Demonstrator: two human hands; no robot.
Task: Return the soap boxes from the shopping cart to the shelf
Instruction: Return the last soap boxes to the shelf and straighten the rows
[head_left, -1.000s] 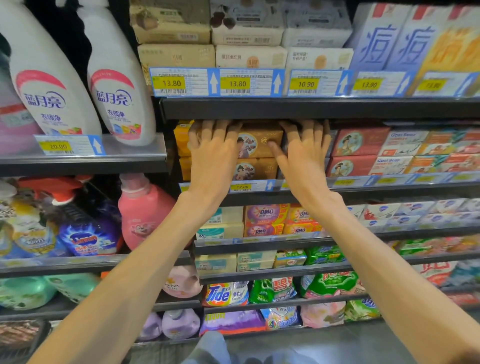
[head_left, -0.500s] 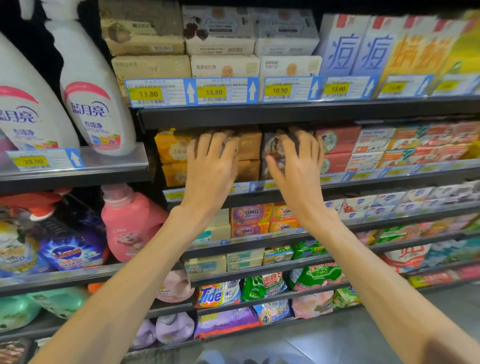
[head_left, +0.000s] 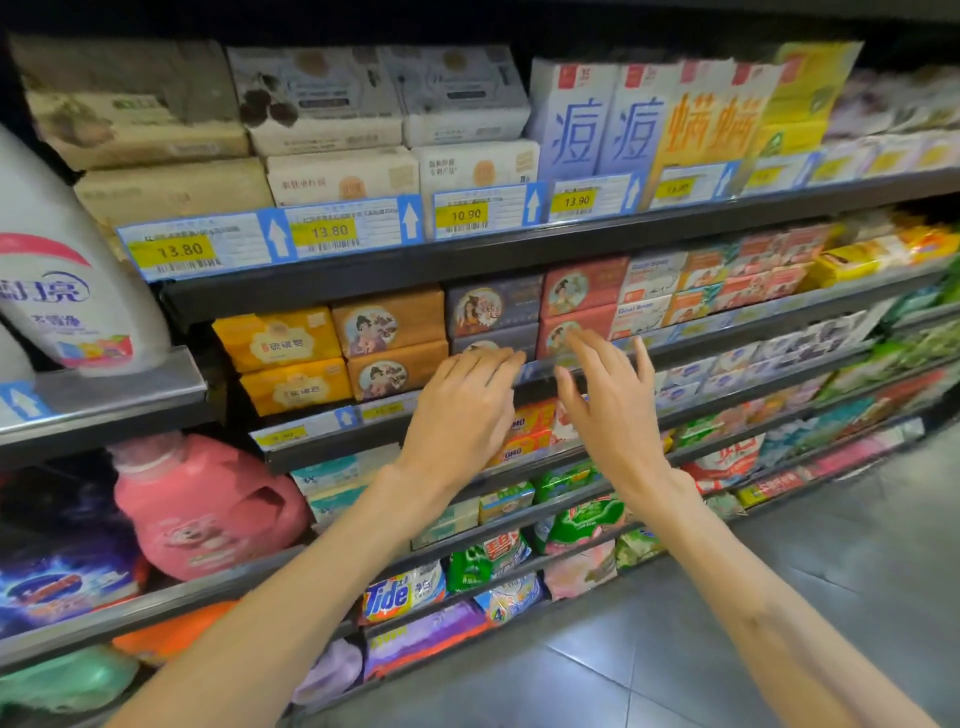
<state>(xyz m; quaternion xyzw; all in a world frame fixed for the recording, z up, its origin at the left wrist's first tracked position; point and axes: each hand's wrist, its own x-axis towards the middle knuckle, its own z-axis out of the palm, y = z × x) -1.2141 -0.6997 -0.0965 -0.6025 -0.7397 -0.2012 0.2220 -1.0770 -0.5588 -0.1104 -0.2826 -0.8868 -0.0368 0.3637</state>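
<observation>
Soap boxes stand stacked two high on the second shelf (head_left: 467, 260): yellow boxes (head_left: 278, 340), brown boxes (head_left: 389, 322), dark blue boxes (head_left: 493, 306) and red boxes (head_left: 579, 286). My left hand (head_left: 462, 410) hovers in front of the shelf edge below the lower blue box, fingers spread, holding nothing. My right hand (head_left: 608, 400) is beside it, just under the lower red box, fingers apart and empty. The shopping cart is out of view.
White detergent bottle (head_left: 57, 291) and pink bottle (head_left: 202, 509) stand on the left shelves. Price tags (head_left: 332, 231) line the upper shelf rail. Lower shelves hold soap bars and a Tide bag (head_left: 400, 595). Grey tiled floor (head_left: 779, 623) lies at the right.
Both hands have pulled back from the brown and blue boxes and shifted right and down. The view has swung left and lower, so the shelf now runs off to the right.
</observation>
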